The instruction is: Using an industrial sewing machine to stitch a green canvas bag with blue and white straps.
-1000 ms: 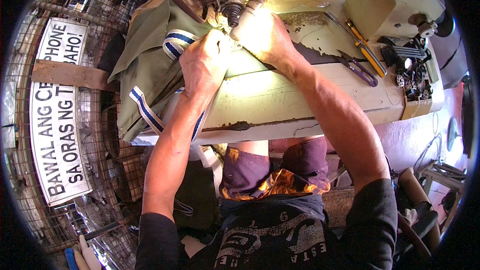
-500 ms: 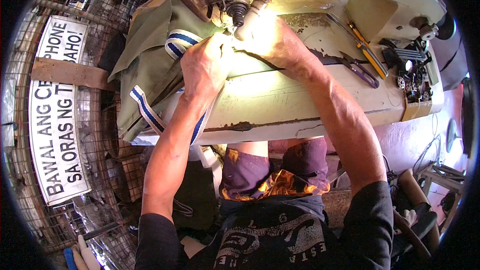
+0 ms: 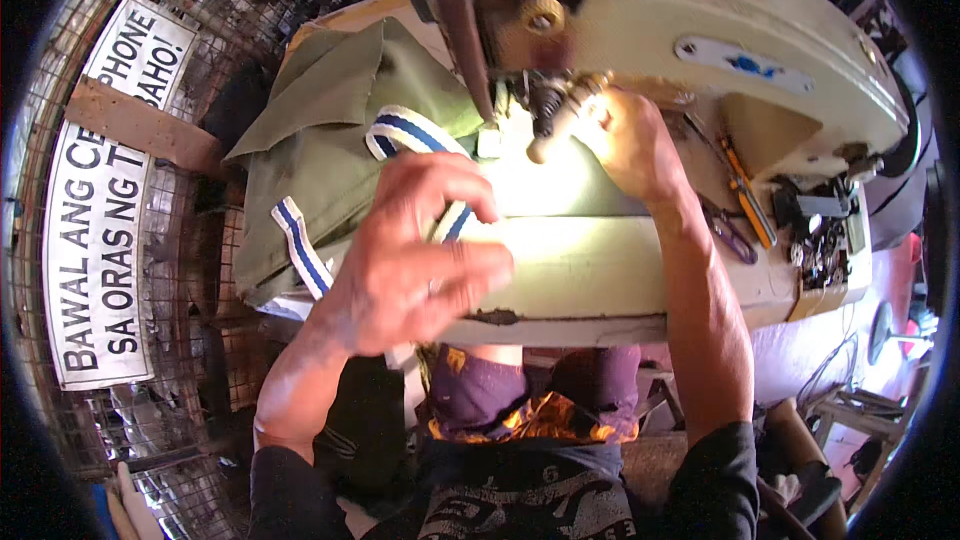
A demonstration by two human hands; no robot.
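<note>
A beige sewing machine (image 3: 640, 25) stands over the work surface, a small bright lamp (image 3: 565, 125) beside its needle area. Olive-green fabric (image 3: 320, 130) lies folded to the left of the needle. Across it runs a white webbing strap (image 3: 412, 130) with a blue stripe, its loose end hanging near the table's front edge. My left hand (image 3: 420, 250) is raised over the strap, fingers spread and slightly blurred; I see nothing held in it. By the lamp, my right hand (image 3: 640, 150) has its fingers curled together. Glare hides what they may pinch.
Right of my right forearm lie a yellow-and-black handled tool (image 3: 750, 205) and purple-handled snips (image 3: 735, 237). A tray of bobbins and metal parts (image 3: 825, 240) sits at the table's right end. Wire mesh (image 3: 210, 270) with a white sign (image 3: 105, 230) rises on the left.
My left hand has come away from the needle area, back toward me, and its fingers have spread. My right hand has moved up beside the lamp. The view has shifted, showing more of the machine.
</note>
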